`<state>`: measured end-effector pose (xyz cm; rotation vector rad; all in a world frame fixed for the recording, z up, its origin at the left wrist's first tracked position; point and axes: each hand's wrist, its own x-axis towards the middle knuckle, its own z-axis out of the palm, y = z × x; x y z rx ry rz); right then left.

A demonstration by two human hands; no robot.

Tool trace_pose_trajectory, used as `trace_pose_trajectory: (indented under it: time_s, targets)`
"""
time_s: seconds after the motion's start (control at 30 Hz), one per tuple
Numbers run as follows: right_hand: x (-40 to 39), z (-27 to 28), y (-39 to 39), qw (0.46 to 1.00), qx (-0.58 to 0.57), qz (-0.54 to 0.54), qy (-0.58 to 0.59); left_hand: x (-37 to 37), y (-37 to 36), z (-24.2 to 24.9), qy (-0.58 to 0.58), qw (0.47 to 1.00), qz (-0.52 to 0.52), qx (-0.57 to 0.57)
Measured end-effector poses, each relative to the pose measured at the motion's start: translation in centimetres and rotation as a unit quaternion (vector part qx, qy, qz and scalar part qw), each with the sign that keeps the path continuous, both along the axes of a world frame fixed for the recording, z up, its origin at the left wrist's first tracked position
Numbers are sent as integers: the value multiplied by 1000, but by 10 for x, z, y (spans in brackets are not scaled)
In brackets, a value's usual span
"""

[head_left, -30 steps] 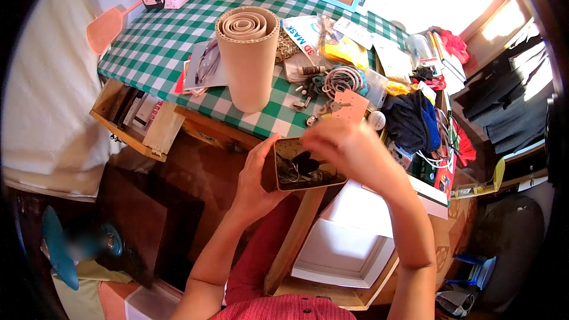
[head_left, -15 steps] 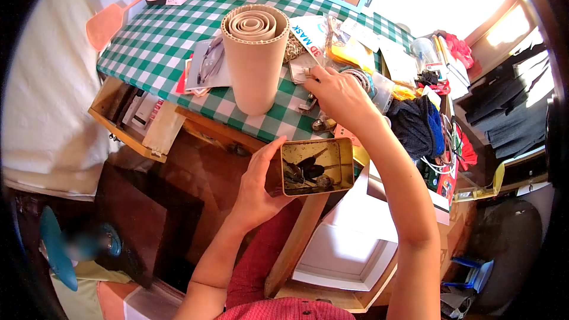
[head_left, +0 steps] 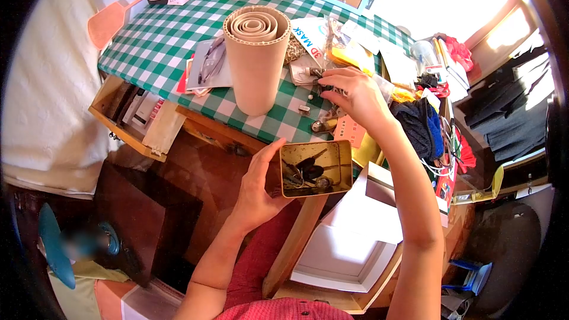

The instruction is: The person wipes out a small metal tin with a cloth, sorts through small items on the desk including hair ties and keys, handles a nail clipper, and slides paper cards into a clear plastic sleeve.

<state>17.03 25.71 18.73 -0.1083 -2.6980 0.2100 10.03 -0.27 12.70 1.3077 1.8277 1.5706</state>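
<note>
My left hand (head_left: 255, 186) is closed around the side of a small open yellowish tin (head_left: 339, 157), held over the open drawer by the table's front edge. Several dark pieces (head_left: 311, 169) and small metal bits lie inside it. Above the cluttered part of the table, my right hand (head_left: 358, 93) has its fingers pinched on something small and dark, partly hidden by the fingers. Below those fingers, a small metal piece (head_left: 304, 109) and a round metal item (head_left: 320, 125) rest on the checked cloth. A pink card (head_left: 349, 131) is close by.
A tall roll of corrugated cardboard (head_left: 258, 74) stands left of my right hand. Packets, including a 3D mask packet (head_left: 311, 34), and dark cloth (head_left: 418, 124) crowd the right side. An open drawer (head_left: 127, 121) juts out at left; another holds a white box (head_left: 341, 261).
My right hand has moved slightly right and now pinches a small dark thing above the cloth. The pink card shows more fully. My left hand and the tin have hardly moved.
</note>
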Motion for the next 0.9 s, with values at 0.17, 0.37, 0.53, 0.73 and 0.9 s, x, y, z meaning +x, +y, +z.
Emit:
trace_pose_trajectory:
  time_s: [0.17, 0.37, 0.53, 0.73, 0.9]
  targets:
    - [6, 8, -9, 932, -327, -139, 70, 1, 1, -3, -13, 1000, 5, 12]
    - [11, 0, 10, 806, -541, -153, 184, 2, 1, -4, -12, 1000, 10, 10]
    - [7, 14, 13, 756, -558, -204, 274, 1, 1, -5, 29, 999, 14, -11]
    - [4, 40, 10, 738, -575, -176, 305, 3, 2, -5, 45, 998, 27, -20]
    - [16, 63, -6, 727, -596, -126, 317, 4, 2, -9, -27, 1000, 11, -8]
